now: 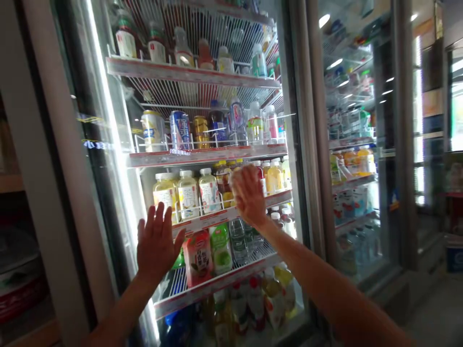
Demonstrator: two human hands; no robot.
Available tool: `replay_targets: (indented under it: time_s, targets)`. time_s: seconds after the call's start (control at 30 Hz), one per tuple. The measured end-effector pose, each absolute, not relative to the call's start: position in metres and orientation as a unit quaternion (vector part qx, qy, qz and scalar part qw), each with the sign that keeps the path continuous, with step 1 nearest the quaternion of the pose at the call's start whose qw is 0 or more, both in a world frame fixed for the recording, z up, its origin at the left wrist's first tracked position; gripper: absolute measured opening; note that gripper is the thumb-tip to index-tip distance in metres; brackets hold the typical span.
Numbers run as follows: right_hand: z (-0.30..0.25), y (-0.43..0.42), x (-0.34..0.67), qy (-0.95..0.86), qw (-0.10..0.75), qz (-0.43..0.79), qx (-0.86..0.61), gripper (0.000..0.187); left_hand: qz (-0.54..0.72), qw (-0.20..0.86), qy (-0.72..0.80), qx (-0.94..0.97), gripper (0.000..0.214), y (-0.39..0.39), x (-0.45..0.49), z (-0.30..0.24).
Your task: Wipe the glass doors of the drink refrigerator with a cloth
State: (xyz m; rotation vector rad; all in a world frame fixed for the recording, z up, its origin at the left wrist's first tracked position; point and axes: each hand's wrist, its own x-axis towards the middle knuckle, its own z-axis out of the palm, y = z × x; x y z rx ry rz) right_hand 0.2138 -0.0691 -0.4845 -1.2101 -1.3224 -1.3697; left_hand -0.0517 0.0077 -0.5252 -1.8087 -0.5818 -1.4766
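Note:
My left hand [157, 243] is raised at the lower left with its fingers stretched and thumb out, and it holds nothing. It is nearest to a red drink carton [198, 258] and the bottle with a white cap [188, 195] on the shelf above. In the middle, my right hand [249, 195] is lifted in front of the shelf of juice bottles, its fingers extended and smeared by motion; nothing shows in it. It partly hides a few bottles beside the yellow juice bottles [275, 178]. Whether either hand touches the glass I cannot tell.
A lit drinks fridge [208, 156] with several wire shelves fills the view. Cans [180, 130] stand above, a green carton [220, 248] and water bottles [238, 241] below. A metal door frame [314, 144] separates a second glass-fronted fridge [354, 193] at right.

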Motion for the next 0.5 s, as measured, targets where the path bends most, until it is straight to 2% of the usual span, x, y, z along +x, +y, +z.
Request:
replay_targets:
  time_s: [0.07, 0.13, 0.2, 0.37, 0.43, 0.5]
  targets:
    - [-0.493, -0.064, 0.181, -0.614, 0.35, -0.557, -0.437, 0.054, -0.572, 0.354, -0.223, -0.706, 0.075, 0.007, -0.055, -0.523]
    - [-0.497, -0.068, 0.181, -0.624, 0.332, -0.566, -0.425, 0.05, -0.566, 0.352, -0.225, -0.71, 0.073, 0.007, -0.062, -0.516]
    - [-0.49, -0.076, 0.211, -0.564, 0.384, -0.56, -0.47, 0.05, -0.575, 0.356, -0.24, -0.697, 0.07, 0.008, -0.071, -0.502]
    - [-0.44, -0.091, 0.29, -0.299, 0.592, -0.458, -0.592, 0.056, -0.612, 0.334, -0.296, -0.653, 0.066, 0.011, -0.084, -0.458]
    - [-0.426, -0.086, 0.28, -0.279, 0.608, -0.455, -0.588, 0.056, -0.609, 0.329, -0.297, -0.658, 0.066, 0.012, -0.081, -0.449]
    - [-0.425, -0.078, 0.25, -0.366, 0.553, -0.495, -0.562, 0.055, -0.609, 0.33, -0.296, -0.658, 0.067, 0.013, -0.078, -0.448]
